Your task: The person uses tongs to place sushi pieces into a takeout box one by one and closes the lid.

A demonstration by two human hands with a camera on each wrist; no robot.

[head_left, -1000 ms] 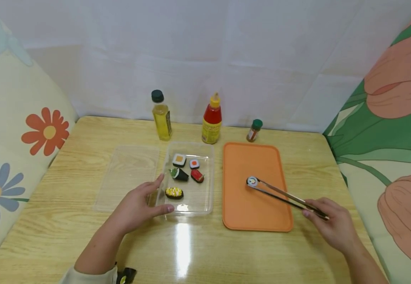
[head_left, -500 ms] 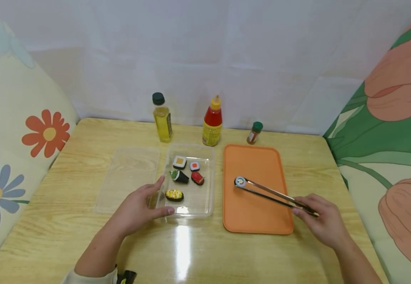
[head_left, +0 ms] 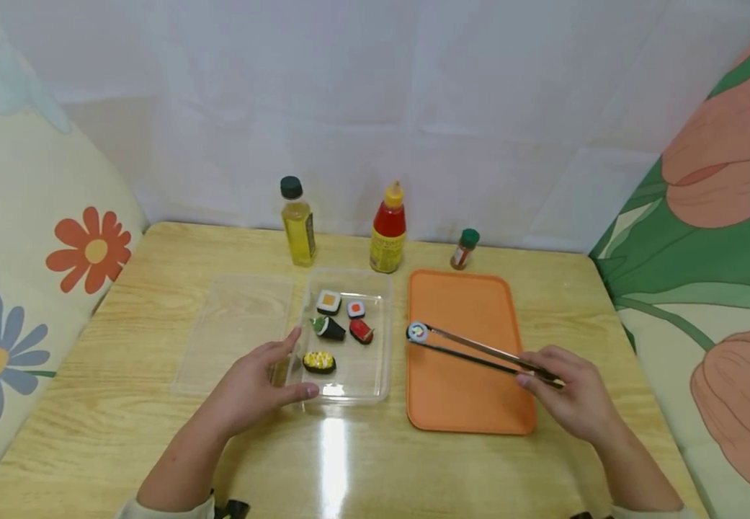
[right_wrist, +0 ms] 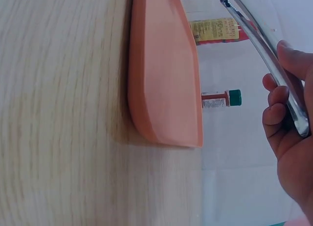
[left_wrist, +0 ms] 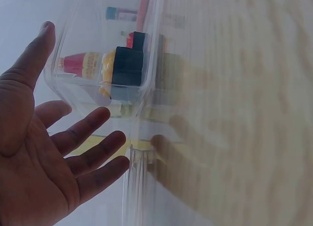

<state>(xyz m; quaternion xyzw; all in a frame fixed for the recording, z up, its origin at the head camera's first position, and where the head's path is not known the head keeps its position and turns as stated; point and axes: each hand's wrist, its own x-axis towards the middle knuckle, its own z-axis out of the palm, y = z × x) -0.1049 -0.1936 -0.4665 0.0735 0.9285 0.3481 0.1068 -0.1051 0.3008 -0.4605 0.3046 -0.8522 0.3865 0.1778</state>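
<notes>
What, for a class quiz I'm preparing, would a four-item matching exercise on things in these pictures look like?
Column one:
1. tongs
2. tray
3. sauce bottle
4. yellow-topped sushi piece

Column two:
A. red, with a yellow cap
B. inside the clear container
C. gripped by the right hand
D. plain orange

Right pairs: 1-C, 2-D, 3-A, 4-B.

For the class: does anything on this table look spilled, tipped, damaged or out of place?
Nothing stands out. The oil bottle, red sauce bottle and green-capped spice jar stand upright, no spill or breakage shows, five sushi pieces lie in the clear container, and tongs grip a sushi roll.
</notes>
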